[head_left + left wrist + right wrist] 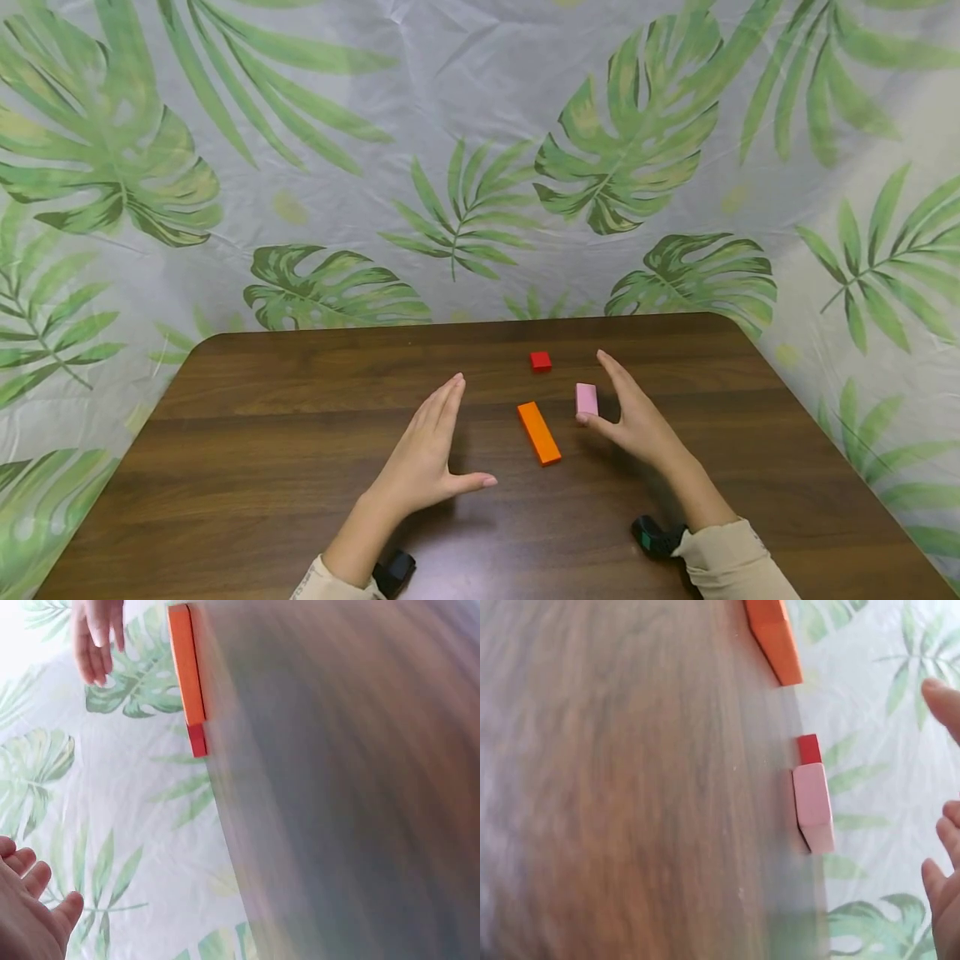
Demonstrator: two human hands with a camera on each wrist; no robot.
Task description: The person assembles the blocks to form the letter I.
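Observation:
Both hands hover over a dark wood table, with the blocks between and beyond them. My left hand (420, 458) is held with fingers straight and thumb spread, holding nothing, left of a long orange block (539, 433). My right hand (637, 417) also has its fingers extended and thumb apart. In the head view its thumb tip overlaps the near end of a pink block (587, 399), while the right wrist view shows the pink block (812, 796) apart from the fingers. A small red block (540, 361) lies farthest back.
The brown wooden table (285, 433) has rounded far corners. Behind it hangs a pale cloth (480, 100) printed with green leaves. Dark bands (657, 537) sit on both wrists below light sleeves (731, 558).

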